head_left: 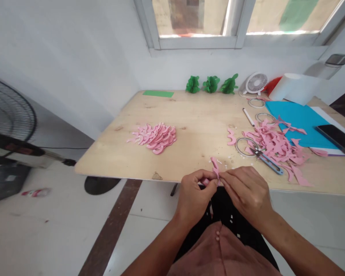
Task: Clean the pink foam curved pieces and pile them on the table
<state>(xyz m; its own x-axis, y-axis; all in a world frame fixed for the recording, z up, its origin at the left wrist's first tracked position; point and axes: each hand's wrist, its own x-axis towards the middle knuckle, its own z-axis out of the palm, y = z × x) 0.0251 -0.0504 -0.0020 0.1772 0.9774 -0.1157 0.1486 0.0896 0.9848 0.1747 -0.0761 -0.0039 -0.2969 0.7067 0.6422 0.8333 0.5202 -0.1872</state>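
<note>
Room: white wall [83,42] and window [239,28] behind, floor fan [11,103] left of the table.
Table: pale wood top [195,115], its near edge just before the person's lap.
Blue sheet [301,120]: flat at the right, its near-left part overlapped by scraps [276,142], a tangled pink heap.
Pile [158,137]: pink cut-outs gathered left of centre, well apart from the scraps.
Hands: left hand [194,197] and right hand [248,191] meet at the near edge; left thumb and forefinger pinch a pink piece [214,164], while the right fingertips, bunched together, meet it from the other side. Whether they grip it cannot be told.
Step in hand: judged to be fine finger work on one piece, perhaps tidying its edge; the fingertips hide the exact action.
Next move: seems to call for a steady left pinch and small, light right-hand motions, since thin material could tear.
Snips [268,162]: unheld, near the right hand, blades toward the far left.
Piece, position and axis: over the near edge, between the hands; long axis runs away from the person, leaning slightly left, free end toward the window, near end lost among fingers.
Flecks [231,217]: white, on the dark trousers.
</note>
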